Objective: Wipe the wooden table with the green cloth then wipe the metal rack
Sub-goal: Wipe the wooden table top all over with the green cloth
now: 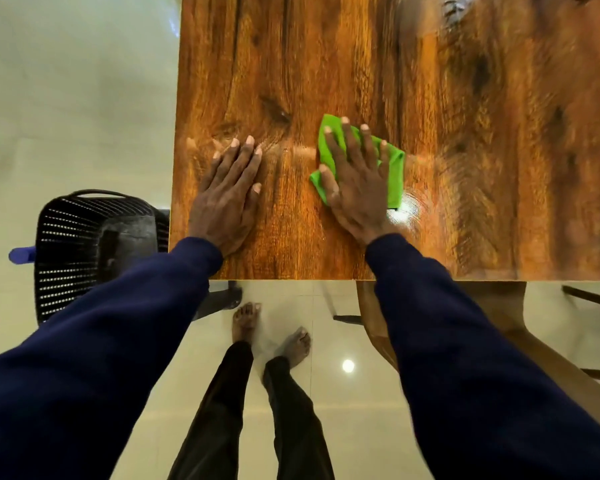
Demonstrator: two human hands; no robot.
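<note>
The wooden table [326,57] fills the upper view, a glossy slab with bold orange-brown grain and dark knots, spreading out under both palms. Below its near edge, back toward the wrists, lies a pale, shiny tiled floor [354,403]. A black chair [73,244] with a perforated mesh back stands off the table's corner, outward of the left hand [227,195]. That hand lies flat on bare wood, fingers straight and close together. The right hand [355,181] is flat too, fingers straight and slightly spread, pressing the green cloth [394,174] onto the tabletop. The soft, crumpled cloth lies beneath the palm and fingers, showing past the fingertips, thumb and little-finger side.
</note>
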